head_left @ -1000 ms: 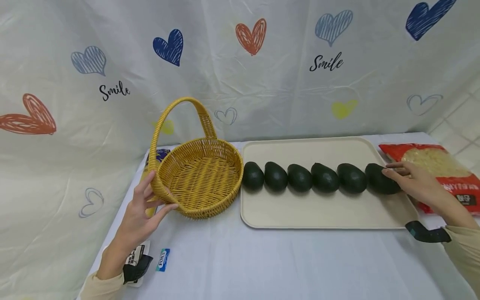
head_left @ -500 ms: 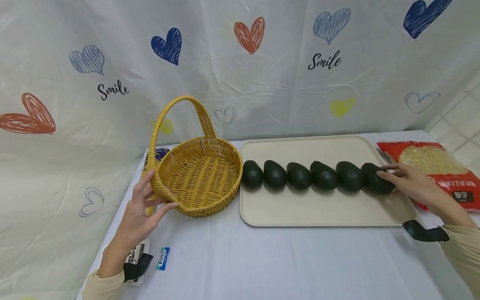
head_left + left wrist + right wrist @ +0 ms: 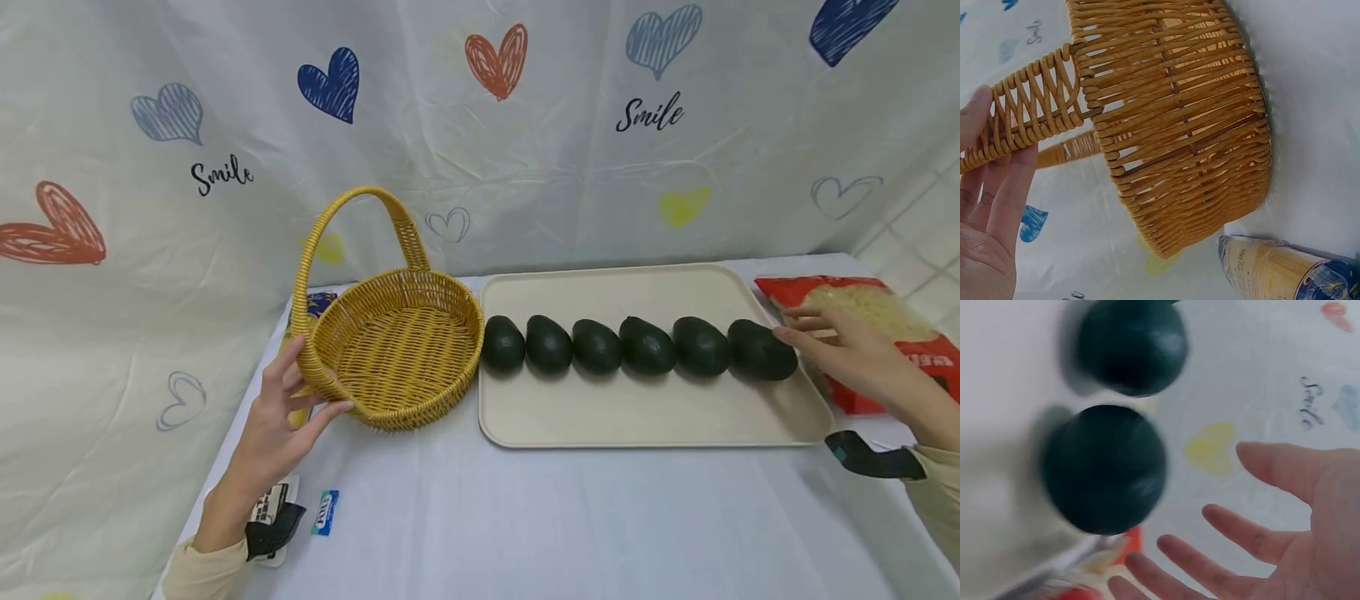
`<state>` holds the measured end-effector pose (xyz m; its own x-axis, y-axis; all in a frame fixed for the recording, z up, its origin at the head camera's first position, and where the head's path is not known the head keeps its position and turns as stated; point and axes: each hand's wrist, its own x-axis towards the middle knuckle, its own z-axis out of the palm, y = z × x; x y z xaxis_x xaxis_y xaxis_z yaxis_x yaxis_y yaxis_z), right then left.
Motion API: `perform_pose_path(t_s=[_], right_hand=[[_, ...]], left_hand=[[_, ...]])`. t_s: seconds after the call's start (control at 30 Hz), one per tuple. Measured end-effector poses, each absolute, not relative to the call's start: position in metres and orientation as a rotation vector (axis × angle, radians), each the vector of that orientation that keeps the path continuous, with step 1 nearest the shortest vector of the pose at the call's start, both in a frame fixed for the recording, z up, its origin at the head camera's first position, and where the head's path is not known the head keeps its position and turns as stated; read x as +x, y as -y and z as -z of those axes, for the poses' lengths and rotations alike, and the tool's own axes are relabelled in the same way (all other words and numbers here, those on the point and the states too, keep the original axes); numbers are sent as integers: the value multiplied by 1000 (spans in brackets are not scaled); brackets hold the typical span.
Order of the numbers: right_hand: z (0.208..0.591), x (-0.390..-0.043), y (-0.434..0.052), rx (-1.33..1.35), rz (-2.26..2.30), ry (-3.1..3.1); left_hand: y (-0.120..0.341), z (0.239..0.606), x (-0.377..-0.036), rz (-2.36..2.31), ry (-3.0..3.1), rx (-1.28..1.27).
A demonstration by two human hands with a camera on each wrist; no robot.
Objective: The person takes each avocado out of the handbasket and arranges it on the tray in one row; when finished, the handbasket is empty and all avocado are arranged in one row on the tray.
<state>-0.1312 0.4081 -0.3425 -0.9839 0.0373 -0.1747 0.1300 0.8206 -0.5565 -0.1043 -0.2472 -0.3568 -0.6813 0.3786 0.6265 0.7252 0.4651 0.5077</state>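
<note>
In the head view, a yellow wicker basket (image 3: 408, 358) stands left of the tray, its tall handle arching up. My left hand (image 3: 273, 425) holds the base of that handle; the left wrist view has the thumb and fingers (image 3: 1013, 194) on either side of the woven band. Several dark green avocados lie in a row across the beige tray (image 3: 637, 417). My right hand (image 3: 862, 358) is just right of the rightmost avocado (image 3: 761, 350). From the right wrist, its fingers (image 3: 1185, 562) appear spread and apart from the avocado, holding nothing.
A red bag with pale contents (image 3: 862, 300) lies beyond the tray's right end, partly behind my right hand. Left of the basket is a yellow and blue packet (image 3: 1279, 269). A small blue packet (image 3: 325, 512) and a white printed item (image 3: 270, 508) lie near my left forearm.
My right hand held the rightmost avocado half a second ago, nudging it left; it has let go and drawn back rightward. The avocado settles slightly right. The left hand keeps its grip.
</note>
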Motion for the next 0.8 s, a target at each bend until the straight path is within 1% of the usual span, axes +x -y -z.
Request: perform_pose_path(t_s=[0.13, 0.33, 0.47, 0.6, 0.7, 0.8], right_hand=[[330, -128, -394, 125, 870, -2966], [311, -138, -377, -25, 850, -3066], [311, -144, -376, -66, 858, -3066], [318, -139, -375, -163, 872, -3130], [323, -135, -373, -252, 972, -3148], [321, -131, -368, -289, 1075, -3124]], left_hand=[[250, 356, -104, 1090, 2290, -922], [253, 355, -105, 1082, 2304, -892], [253, 356, -102, 1062, 2311, -864], [251, 356, -104, 1077, 2302, -884], [249, 344, -107, 1101, 2282, -873], [240, 322, -107, 1043, 2237, -772]])
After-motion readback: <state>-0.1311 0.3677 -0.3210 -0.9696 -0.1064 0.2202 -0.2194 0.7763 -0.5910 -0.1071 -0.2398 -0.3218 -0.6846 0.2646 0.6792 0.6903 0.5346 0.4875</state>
